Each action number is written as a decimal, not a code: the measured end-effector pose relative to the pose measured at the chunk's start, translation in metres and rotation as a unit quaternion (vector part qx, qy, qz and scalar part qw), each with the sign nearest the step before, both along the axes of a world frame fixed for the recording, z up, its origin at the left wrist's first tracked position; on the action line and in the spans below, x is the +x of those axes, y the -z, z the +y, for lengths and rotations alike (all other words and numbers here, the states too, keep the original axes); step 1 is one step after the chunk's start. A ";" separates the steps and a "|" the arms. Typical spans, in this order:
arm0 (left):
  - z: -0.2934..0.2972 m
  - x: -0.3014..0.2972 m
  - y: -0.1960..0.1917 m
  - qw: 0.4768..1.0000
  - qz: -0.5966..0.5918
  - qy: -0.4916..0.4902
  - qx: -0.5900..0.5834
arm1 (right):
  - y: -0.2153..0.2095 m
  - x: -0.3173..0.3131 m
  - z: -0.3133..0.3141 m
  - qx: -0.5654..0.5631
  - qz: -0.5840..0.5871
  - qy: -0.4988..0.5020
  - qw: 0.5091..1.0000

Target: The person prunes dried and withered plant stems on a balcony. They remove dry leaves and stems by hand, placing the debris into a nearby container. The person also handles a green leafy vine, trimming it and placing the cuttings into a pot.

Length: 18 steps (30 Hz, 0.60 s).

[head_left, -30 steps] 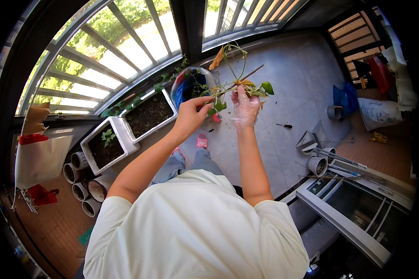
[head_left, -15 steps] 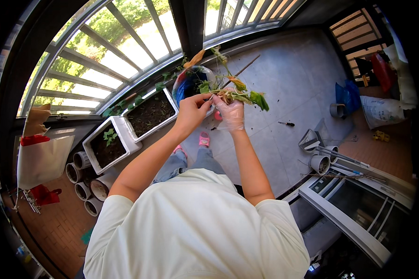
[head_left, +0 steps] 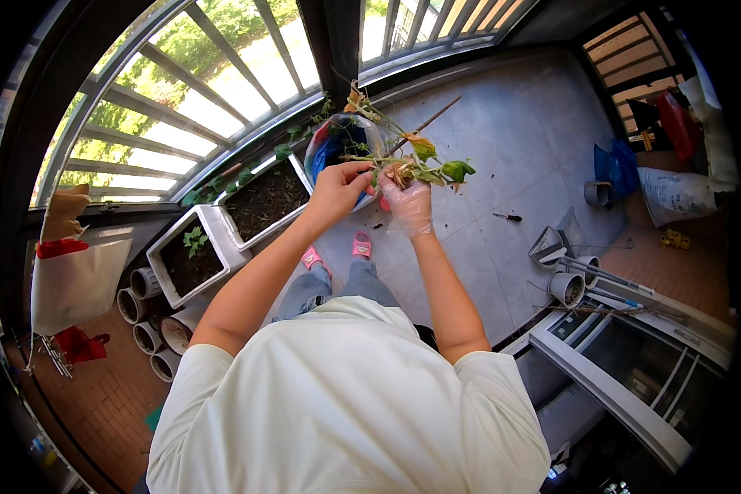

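Two arms reach forward and converge just above the middle of the view, the left forearm pointing to 1 o'clock, the right to about 11, both elbows slightly bent. The left hand [head_left: 337, 196] is bare, its back outward, thumb and fingertips brought together beside the stems; whether they pinch anything I cannot tell. The right hand [head_left: 409, 206], in one thin clear glove, has its fingers curled firmly around one bunch [head_left: 422, 172] of cut plants. That bunch lies at 12 to 1 o'clock of centre, its stems and leaves, green and yellow, spreading toward 12 and 2 from the fist. One brown stick [head_left: 428, 123] slants out beyond it toward 1 o'clock; its lower end is hidden.

Behind the hands, at 11 o'clock, stands one bucket [head_left: 335, 146] with a blue lining. Two white planters of soil, one nearer [head_left: 235, 256] and one farther [head_left: 243, 246], sit between 9 and 10 o'clock. At 8 o'clock I count five pots [head_left: 146, 338] in a cluster; two more pots [head_left: 566, 290] are just past 3, near one dustpan [head_left: 545, 247]. One small dark tool [head_left: 510, 217] lies on the floor [head_left: 486, 263] just before 3. Two pink slippers [head_left: 361, 244] show below the hands.
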<state>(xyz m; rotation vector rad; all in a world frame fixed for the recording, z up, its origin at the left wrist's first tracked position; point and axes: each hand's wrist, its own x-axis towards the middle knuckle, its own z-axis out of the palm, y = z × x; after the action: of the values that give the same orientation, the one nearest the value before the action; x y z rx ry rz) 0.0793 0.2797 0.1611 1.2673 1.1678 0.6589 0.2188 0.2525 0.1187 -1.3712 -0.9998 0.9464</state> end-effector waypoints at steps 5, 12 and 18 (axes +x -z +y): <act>0.000 0.000 -0.005 0.997 0.059 0.046 -0.003 | 0.007 0.005 0.006 0.016 -0.068 0.056 0.996; 0.003 -0.001 -0.005 0.998 0.021 0.022 -0.053 | 0.000 -0.001 0.001 -0.041 -0.011 0.016 0.999; 0.003 -0.003 0.001 0.995 -0.022 0.006 -0.100 | -0.006 -0.006 -0.001 -0.087 -0.012 0.010 0.996</act>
<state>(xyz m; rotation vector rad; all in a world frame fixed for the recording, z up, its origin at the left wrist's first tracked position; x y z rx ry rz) 0.0767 0.2826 0.1606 1.0855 1.1588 0.5437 0.2132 0.2515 0.1243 -1.5379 -0.9368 1.0243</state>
